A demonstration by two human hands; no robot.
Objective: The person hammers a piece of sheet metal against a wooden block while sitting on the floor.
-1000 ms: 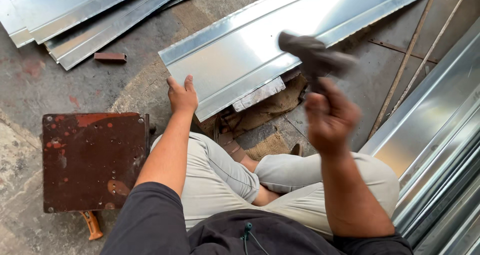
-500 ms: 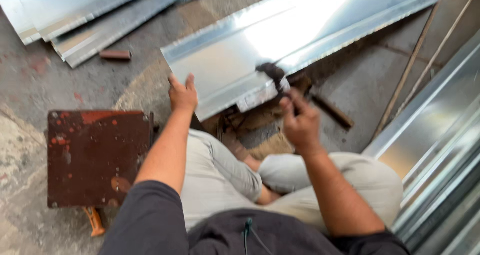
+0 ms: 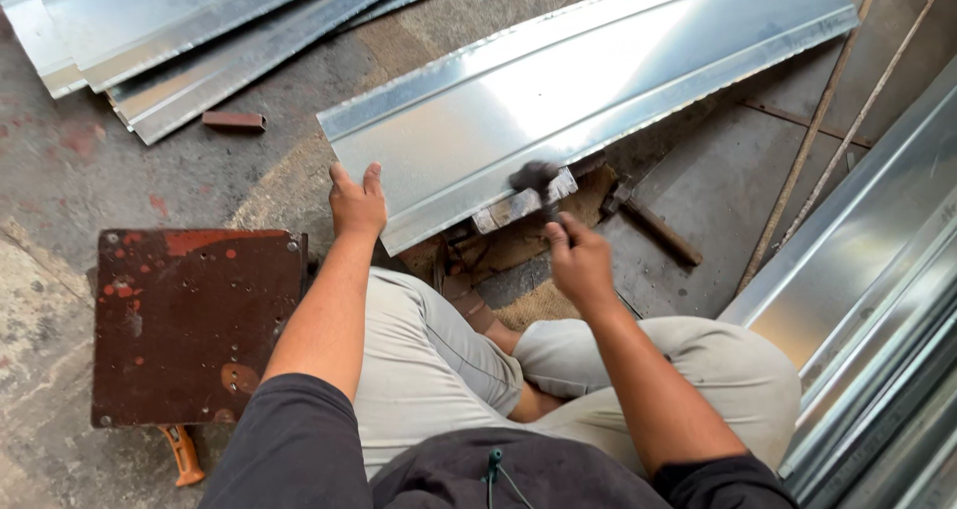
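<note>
Concrete workshop floor (image 3: 80,180) carries a long galvanised sheet panel (image 3: 598,90), its near folded edge resting on a metal bar (image 3: 523,205). Hammering looks mid-course; the seam's finish is unclear. Left hand (image 3: 357,202) presses flat on the panel's corner, fingers open. Right hand (image 3: 581,263), wrist bent, closes around a hammer (image 3: 535,178) whose blurred head meets the edge.

We see a bright silver metal sheet (image 3: 588,90) with pale glare streaks along its length. The stacked sheets (image 3: 179,40) at far left are the same silver-grey. The hammer head (image 3: 534,177) shows as a dark grey blur. The square plate (image 3: 194,325) at near left is rusty brown, dotted with orange-red patches. A small block (image 3: 234,121) is reddish brown. The floor (image 3: 70,170) is dull grey with faint red stains. Our trousers (image 3: 439,369) are beige, our shirt (image 3: 299,449) black.
</note>
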